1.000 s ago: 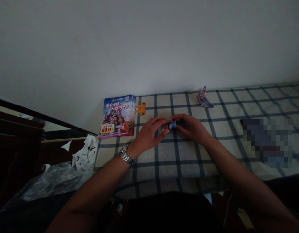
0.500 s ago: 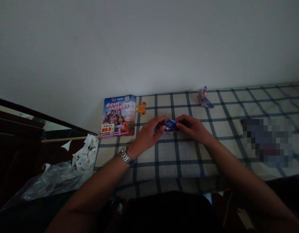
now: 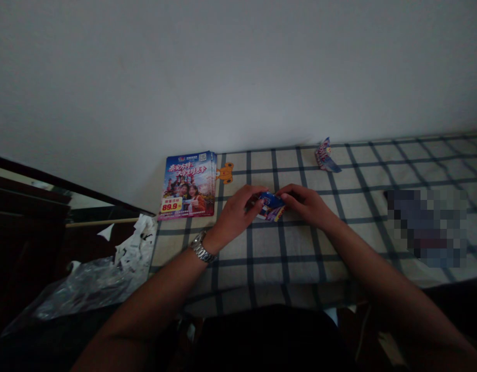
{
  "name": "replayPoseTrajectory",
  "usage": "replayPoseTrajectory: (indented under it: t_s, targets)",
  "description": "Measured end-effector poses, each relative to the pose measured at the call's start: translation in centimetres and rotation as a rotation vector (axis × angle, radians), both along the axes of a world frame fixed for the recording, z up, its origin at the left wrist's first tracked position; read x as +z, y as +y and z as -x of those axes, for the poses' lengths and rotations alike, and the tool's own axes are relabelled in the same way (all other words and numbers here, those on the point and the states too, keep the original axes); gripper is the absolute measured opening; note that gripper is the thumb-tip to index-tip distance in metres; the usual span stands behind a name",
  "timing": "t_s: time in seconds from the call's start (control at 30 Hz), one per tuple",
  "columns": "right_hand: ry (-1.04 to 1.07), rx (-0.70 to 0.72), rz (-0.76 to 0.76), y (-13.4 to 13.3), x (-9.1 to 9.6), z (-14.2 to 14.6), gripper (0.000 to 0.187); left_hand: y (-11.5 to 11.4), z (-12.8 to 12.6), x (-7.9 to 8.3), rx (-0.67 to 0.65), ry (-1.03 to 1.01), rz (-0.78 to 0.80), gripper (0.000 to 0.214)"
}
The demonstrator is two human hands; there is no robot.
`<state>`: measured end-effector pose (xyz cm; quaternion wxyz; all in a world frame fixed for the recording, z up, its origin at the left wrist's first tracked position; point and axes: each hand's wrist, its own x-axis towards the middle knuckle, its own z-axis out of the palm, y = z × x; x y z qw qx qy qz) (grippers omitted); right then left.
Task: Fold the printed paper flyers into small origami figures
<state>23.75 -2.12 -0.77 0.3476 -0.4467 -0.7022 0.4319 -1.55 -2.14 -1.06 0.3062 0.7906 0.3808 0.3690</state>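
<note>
left hand (image 3: 240, 206) and right hand (image 3: 306, 206) are both pinching the folded paper (image 3: 272, 201), kinda midway between front and back edges of the table (image 3: 296, 266), flyers (image 3: 188, 183) over at its back left corner

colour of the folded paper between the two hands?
The folded paper is mostly blue on top, with multicoloured print including yellow near its lower edge; best in the head view.

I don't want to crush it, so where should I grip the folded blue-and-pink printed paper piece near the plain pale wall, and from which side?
Probably pinch the raised part of the paper piece lightly, coming from the near side: it stands above the low blue flap, and the wall close behind leaves little room there.
</note>
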Motion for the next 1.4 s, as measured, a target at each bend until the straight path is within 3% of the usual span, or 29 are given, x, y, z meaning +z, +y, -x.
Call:
replayPoseTrajectory:
  t_s: [0.2,0.43,0.67,0.97,1.4]
  targets:
    - [0.073,-0.071,0.007,0.1,-0.2,0.0,0.038,0.4,-0.2,-0.8,0.070,-0.094,0.118,0.023]
    - [0.149,-0.039,0.073,0.1,-0.8,0.1,0.048,0.5,-0.2,-0.8,0.149,-0.093,0.191,0.022]
    - [0.124,-0.126,0.036,0.2,-0.9,0.1,0.038,0.4,-0.2,-0.8,0.119,0.023,0.122,0.018]
    - [-0.020,-0.156,-0.041,0.3,-1.1,0.1,0.026,0.2,-0.3,0.2,0.084,0.164,-0.166,0.031]
    - [-0.157,-0.146,-0.122,0.1,-0.8,0.6,0.022,0.3,-0.6,-0.1,0.023,0.273,-0.175,0.035]
